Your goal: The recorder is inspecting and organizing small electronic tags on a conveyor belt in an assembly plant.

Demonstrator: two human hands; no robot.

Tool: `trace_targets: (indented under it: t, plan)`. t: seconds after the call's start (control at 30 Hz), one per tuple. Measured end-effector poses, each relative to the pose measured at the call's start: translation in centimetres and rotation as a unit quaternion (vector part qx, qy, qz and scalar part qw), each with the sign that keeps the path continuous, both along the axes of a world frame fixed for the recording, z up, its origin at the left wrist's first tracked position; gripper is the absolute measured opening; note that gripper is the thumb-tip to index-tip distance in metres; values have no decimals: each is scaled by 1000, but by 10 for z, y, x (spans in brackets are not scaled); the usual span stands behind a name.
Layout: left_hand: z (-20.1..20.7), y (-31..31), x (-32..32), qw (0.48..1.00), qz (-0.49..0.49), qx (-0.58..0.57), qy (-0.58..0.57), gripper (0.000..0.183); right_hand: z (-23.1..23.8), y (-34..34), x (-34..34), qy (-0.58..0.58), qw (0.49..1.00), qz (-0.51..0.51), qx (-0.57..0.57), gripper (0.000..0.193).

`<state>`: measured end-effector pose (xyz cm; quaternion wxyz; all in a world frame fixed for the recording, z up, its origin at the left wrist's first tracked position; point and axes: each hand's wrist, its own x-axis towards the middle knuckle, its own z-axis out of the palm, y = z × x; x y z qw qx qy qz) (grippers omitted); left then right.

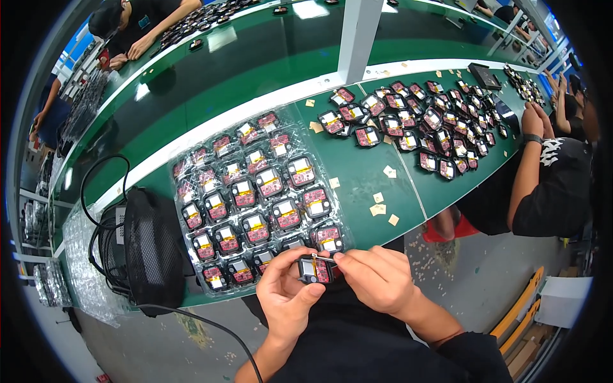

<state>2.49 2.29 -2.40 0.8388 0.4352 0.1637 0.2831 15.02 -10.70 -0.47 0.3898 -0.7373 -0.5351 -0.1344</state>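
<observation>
My left hand (287, 299) grips a small black device housing (315, 270) by its sides, thumb in front. Its open face shows a red circuit board and a silver-grey block. At its top edge my right hand (383, 281) pinches a thin, pale, stick-like tool (325, 258), whose tip meets or nearly meets the housing; its exact kind is too small to tell. Just beyond both hands lies a clear plastic tray (340, 207) with rows of similar housings, such as the one (327, 239) nearest my hands. Many show a white block and a yellow strip.
A loose heap of similar housings (440, 131) covers the green table (357, 185) to the right, with pale paper scraps (378, 209) about. On the left stand a black mesh bag (152, 249) and a cable (211, 321). A grey post (357, 41) rises behind. Co-workers sit at right and across.
</observation>
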Motion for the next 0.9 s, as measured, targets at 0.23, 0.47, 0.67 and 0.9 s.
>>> trace_targets:
  t: [0.23, 0.47, 0.67, 0.9]
  plan:
    - [0, 3, -3, 1000, -2, 8, 5, 62, 0, 1, 2, 63, 998, 24, 14, 30]
    - [0, 5, -9, 1000, -14, 13, 10, 61, 4, 0, 4, 66, 997, 42, -4, 30]
    - [-1, 5, -9, 1000, -18, 6, 11, 61, 5, 1, 3, 49, 998, 31, -11, 29]
    - [2, 6, -9, 1000, -30, -9, 6, 59, 7, 0, 2, 45, 999, 24, -16, 30]
